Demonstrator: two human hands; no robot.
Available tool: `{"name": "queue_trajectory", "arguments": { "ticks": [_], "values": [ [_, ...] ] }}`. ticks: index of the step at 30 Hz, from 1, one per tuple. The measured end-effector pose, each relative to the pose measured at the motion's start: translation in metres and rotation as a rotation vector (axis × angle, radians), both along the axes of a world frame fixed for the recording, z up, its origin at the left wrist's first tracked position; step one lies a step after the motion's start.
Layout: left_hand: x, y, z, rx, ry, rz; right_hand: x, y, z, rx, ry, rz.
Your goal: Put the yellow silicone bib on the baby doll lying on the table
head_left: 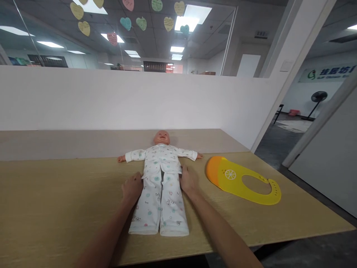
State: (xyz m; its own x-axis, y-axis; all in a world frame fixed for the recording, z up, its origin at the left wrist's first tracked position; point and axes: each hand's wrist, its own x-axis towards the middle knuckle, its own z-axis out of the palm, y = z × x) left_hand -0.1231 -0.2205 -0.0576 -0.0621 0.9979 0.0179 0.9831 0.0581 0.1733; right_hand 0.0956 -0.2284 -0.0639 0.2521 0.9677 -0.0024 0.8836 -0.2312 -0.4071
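A baby doll [161, 137] lies on its back on the table, head toward the wall and arms stretched out sideways. It wears a white printed shirt [161, 154] and matching white trousers [173, 201], with the legs side by side and the cuffs toward me. At the shirt's lower left edge, my left hand [133, 189] is closed with its fingertips on the hem. My right hand [189, 181] pinches the hem's opposite side. Whether either hand also grips the trouser waist is hidden. The shirt front parts slightly at the bottom.
To the right, a yellow silicone bib [237, 180] with an orange pocket lies flat on the wooden table [69, 208]. A white wall [125, 100] with glass above borders the far side. Beyond the table's right edge are a doorway and a grey door [329, 160].
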Motion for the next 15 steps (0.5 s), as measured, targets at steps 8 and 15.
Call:
{"name": "queue_trajectory", "arguments": {
  "ticks": [8,15],
  "values": [
    [0.0012,-0.0019,0.0000,0.038,-0.024,-0.089,0.0017,0.0026,-0.0056,0.022,-0.018,0.010],
    [0.0014,-0.0016,-0.0019,0.056,0.004,-0.056,0.0024,0.0033,-0.0085,0.035,-0.042,0.017]
  ]
}}
